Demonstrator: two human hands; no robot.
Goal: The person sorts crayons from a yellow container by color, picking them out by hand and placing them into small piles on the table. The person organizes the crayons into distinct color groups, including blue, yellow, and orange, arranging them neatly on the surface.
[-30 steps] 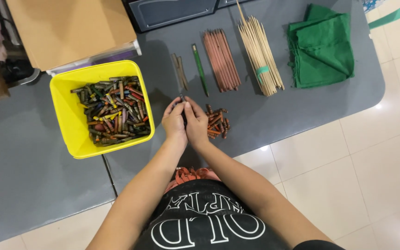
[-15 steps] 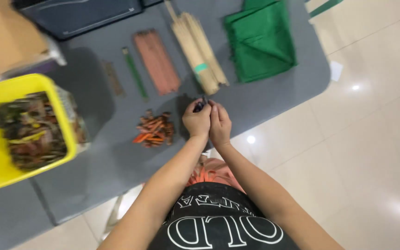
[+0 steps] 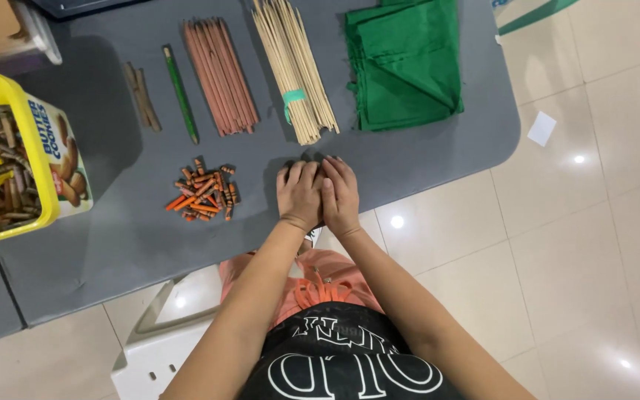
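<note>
My left hand (image 3: 299,194) and my right hand (image 3: 341,194) lie side by side, palms down, on the grey table (image 3: 112,244) near its front edge. Their fingers are together and curled over a small dark spot at the fingertips; what lies beneath them is hidden. Just beyond the fingertips is the end of a bundle of pale wooden sticks (image 3: 294,67) bound with a green band. A small heap of orange crayon pieces (image 3: 201,196) lies to the left of my left hand, apart from it.
Along the table's far side lie reddish-brown pencils (image 3: 220,74), a green pencil (image 3: 180,92), two short brown sticks (image 3: 142,96) and a folded green cloth (image 3: 405,63). A yellow bin (image 3: 31,141) of mixed crayons stands at the left. A white stool (image 3: 157,348) is below.
My joined hands have moved right from beside the yellow bin, past the orange crayon heap, and come down flat on the table below the stick bundle. The view has shifted right with them.
</note>
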